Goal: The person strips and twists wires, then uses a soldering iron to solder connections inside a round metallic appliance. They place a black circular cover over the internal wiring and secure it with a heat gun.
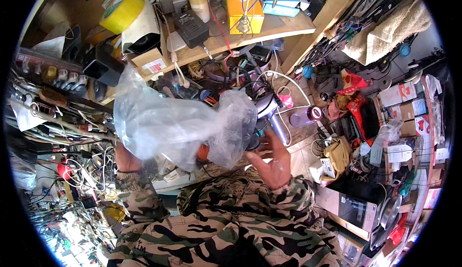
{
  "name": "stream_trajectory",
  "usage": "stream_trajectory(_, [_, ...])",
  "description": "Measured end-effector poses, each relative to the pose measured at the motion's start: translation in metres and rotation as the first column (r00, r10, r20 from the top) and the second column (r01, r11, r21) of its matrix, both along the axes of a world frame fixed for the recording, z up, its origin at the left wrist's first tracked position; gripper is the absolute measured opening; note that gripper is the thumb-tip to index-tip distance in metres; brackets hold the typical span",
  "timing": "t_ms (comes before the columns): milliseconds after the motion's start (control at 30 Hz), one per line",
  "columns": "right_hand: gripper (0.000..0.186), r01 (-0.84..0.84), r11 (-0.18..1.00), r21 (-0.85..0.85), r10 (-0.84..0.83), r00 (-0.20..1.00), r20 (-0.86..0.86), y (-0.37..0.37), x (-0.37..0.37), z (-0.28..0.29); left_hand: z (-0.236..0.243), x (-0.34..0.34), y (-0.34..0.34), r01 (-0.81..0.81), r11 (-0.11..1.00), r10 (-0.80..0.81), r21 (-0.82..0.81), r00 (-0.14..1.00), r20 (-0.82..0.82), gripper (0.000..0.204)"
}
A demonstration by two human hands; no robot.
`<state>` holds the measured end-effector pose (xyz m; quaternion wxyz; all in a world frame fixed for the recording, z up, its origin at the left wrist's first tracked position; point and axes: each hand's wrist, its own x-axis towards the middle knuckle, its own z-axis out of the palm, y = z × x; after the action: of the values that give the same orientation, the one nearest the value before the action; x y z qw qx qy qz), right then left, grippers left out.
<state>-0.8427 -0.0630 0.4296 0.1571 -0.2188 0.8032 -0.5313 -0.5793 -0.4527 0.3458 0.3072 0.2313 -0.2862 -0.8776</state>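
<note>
While I am lifting a crumpled clear plastic bag (168,122) in front of my chest, my left hand (126,160) is gripping its lower left edge, though the film is hiding my left fingers, so I cannot tell how tightly they are closing. My right hand (273,162) is spreading open, palm up, fingers (267,138) reaching under the bag's right side toward a silver hair dryer (267,113) that is poking out from behind the plastic; whether they are touching it, I cannot tell. Something orange-red (203,150) is showing beneath the bag between my hands. Behind the bag, a tangle of wires (62,146) is crowding the left side, and a wooden shelf (284,25) above is carrying a yellow tape roll (121,10), a black power adapter (191,27) and an orange box (245,13). To the right, a clear bottle with a dark cap (306,116) is lying on the floor, near a beige towel (392,29) hanging higher up.
</note>
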Motion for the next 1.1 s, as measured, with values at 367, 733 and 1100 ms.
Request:
stream_trajectory(367, [0.035,-0.031,0.984,-0.174,0.068,0.976,0.207,-0.046,-0.007,-0.046,-0.023,-0.018,0.005,-0.376,0.917,0.392,-0.131,0.911,0.129,0.039])
stream_trajectory(733, [0.035,-0.394,0.847,-0.357,0.209,0.864,-0.458,-0.099,0.04,0.014,0.041,-0.05,0.106,0.303,0.45,0.325,-0.84,0.821,0.47,0.05])
stream_trajectory(1100, [0.046,-0.001,0.847,-0.532,0.22,0.912,0.347,-0.072,0.041,-0.018,0.059,-0.134,0.08,0.307,0.325,0.427,-0.894,0.796,0.429,0.071])
